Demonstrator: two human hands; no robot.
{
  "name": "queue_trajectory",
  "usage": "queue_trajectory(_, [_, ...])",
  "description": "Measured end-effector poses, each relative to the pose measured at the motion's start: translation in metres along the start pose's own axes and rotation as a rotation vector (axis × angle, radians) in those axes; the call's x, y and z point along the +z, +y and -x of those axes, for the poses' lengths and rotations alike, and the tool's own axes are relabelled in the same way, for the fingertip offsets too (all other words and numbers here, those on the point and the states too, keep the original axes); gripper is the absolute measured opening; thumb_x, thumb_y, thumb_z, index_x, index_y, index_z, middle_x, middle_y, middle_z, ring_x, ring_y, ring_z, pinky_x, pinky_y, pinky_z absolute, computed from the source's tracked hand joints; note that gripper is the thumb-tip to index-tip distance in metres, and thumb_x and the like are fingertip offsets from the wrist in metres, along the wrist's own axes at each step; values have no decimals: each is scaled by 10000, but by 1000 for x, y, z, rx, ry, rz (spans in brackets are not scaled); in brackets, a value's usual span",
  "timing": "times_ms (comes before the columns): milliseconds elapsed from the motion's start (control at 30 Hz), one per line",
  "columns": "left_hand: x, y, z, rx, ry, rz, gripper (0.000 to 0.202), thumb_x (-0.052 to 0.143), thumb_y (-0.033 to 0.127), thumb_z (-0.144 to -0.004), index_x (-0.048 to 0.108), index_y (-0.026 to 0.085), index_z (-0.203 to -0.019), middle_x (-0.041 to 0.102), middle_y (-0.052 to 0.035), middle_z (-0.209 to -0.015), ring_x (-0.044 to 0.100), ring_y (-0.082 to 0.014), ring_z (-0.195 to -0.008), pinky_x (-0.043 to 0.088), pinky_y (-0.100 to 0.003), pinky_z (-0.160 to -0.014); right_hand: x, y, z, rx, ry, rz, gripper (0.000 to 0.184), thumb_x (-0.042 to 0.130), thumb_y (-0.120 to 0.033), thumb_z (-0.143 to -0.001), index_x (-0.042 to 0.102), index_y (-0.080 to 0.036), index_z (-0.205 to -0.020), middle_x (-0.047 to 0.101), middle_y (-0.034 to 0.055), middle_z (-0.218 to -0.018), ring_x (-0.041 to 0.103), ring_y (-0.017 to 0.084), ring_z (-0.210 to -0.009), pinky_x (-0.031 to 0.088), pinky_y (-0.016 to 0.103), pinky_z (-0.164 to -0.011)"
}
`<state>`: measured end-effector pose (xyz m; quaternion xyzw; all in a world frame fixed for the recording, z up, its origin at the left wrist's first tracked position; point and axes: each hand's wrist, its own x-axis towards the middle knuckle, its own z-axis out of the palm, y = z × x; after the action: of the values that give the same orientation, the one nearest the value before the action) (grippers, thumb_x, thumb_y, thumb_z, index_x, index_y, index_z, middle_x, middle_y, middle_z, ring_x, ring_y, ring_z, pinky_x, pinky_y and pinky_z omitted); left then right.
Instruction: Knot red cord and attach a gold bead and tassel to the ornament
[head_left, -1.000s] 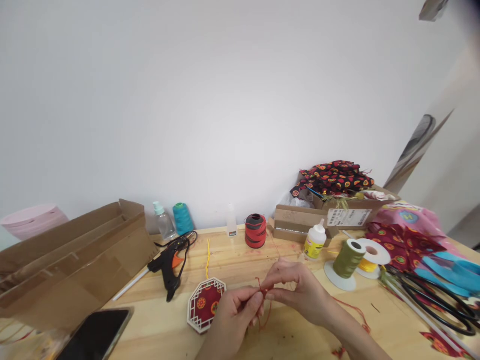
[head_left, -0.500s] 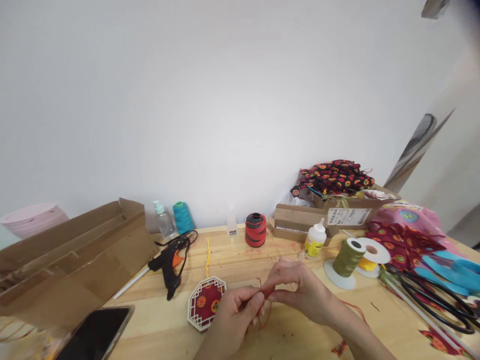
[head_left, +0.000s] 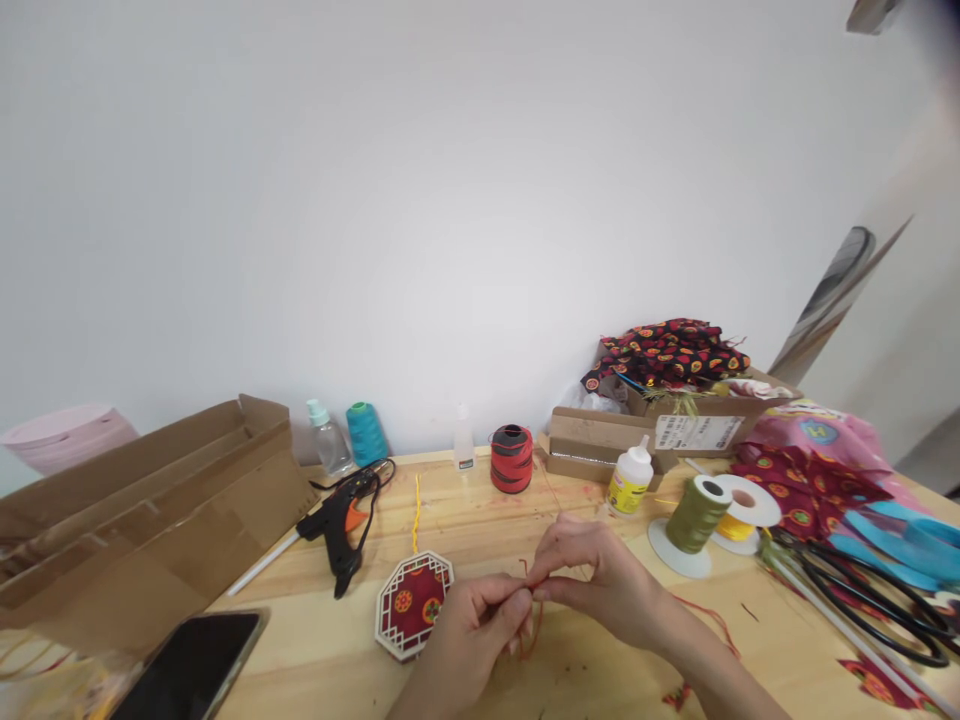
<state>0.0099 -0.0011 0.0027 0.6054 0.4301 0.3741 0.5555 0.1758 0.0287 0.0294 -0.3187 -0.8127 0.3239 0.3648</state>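
My left hand [head_left: 471, 640] and my right hand [head_left: 592, 580] meet low in the middle of the view, both pinching a thin red cord [head_left: 534, 620] whose loose loop hangs below the fingertips. The cord trails off to the right across the wooden table [head_left: 480, 520]. Just left of my left hand lies an octagonal white-framed ornament [head_left: 411, 604] with red patterned fabric and a yellow cord [head_left: 416, 510] running up from it. A red thread spool [head_left: 511, 460] stands behind my hands.
A black glue gun [head_left: 337, 525], a phone [head_left: 191, 668] and an open cardboard box [head_left: 142, 520] lie to the left. A glue bottle [head_left: 628, 478], olive spool [head_left: 694, 515], yellow ribbon reel [head_left: 742, 510], black scissors [head_left: 877, 600] and patterned fabric [head_left: 806, 490] crowd the right.
My fingers have shifted slightly on the red cord; the small upright loop above the pinch has shrunk. Everything else on the table stays put.
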Motion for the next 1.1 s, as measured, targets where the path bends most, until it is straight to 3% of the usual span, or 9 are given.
queue_trajectory(133, [0,2,1,38,11,-56,362,446,380,-799,589,148,-561,450,31,-487,413,-108,-487,322,-202,-494,-1,-1,1,23,14,-4,55,625,-238,-728,675,-229,-750,633,1,-700,561,137,-688,425,270,-667])
queue_trajectory(367, [-2,4,1,175,196,-282,275,452,277,-812,605,170,-610,555,-20,-676,494,-152,-658,376,-225,-617,-1,0,0,172,9,-6,83,585,-230,-738,625,-192,-676,609,6,-713,521,135,-681,403,255,-621])
queue_trajectory(567, [-5,4,0,160,240,-331,264,449,283,-810,599,171,-625,546,-12,-644,472,-146,-612,370,-222,-585,3,1,-1,510,-78,-480,196,597,-323,-707,585,-143,-629,553,-27,-551,457,78,-496,343,199,-496])
queue_trajectory(767, [-8,1,0,61,326,-293,296,447,355,-796,595,156,-635,488,13,-579,438,-132,-541,342,-212,-504,-3,-2,1,549,-98,-686,186,646,-313,-669,593,-137,-645,498,-49,-519,412,55,-470,313,181,-478])
queue_trajectory(933, [-7,2,-1,27,326,-269,311,456,370,-783,588,147,-612,449,26,-556,427,-131,-550,337,-216,-521,1,-3,-4,475,44,-440,149,607,-283,-680,581,-152,-617,473,-49,-514,396,72,-470,316,192,-457])
queue_trajectory(1100, [-4,1,-2,43,252,-236,298,432,341,-804,545,151,-604,412,35,-564,398,-125,-576,314,-211,-544,10,-7,-4,327,74,-100,85,564,-184,-684,620,-149,-631,510,-21,-550,417,96,-532,347,210,-511])
